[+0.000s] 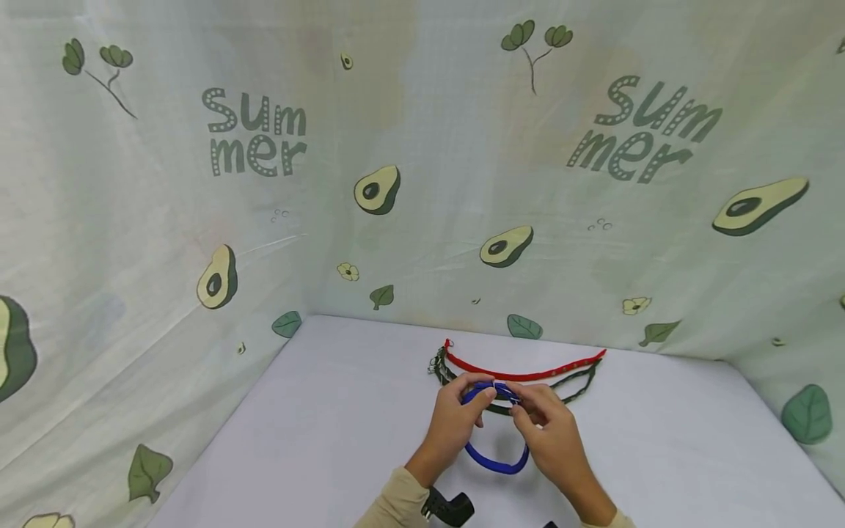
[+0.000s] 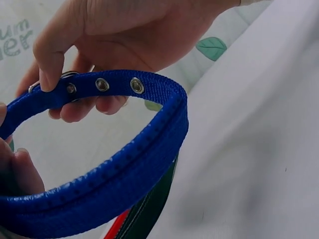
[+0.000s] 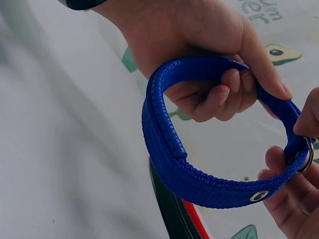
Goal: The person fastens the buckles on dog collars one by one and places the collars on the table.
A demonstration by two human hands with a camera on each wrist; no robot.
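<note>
A blue pet collar [image 1: 496, 466] with metal eyelets is bent into a loop and held in the air between both hands. My left hand [image 1: 450, 422] pinches its upper strap between thumb and fingers, close to a metal ring or buckle. Opposite it, my right hand [image 1: 553, 433] grips the strap too, thumb and curled fingers around the band. In the left wrist view, eyelets run along the collar [image 2: 129, 159] beside the left fingers. The right wrist view shows the padded band of the collar [image 3: 199, 184]; the hands partly hide its metal fitting.
Behind the hands, a red collar [image 1: 521, 378] and dark green straps [image 1: 591, 378] lie on the white table [image 1: 317, 433], partly covered by the hands. A patterned cloth [image 1: 422, 147] hangs behind the table. A black device [image 1: 452, 508] sits at the left wrist.
</note>
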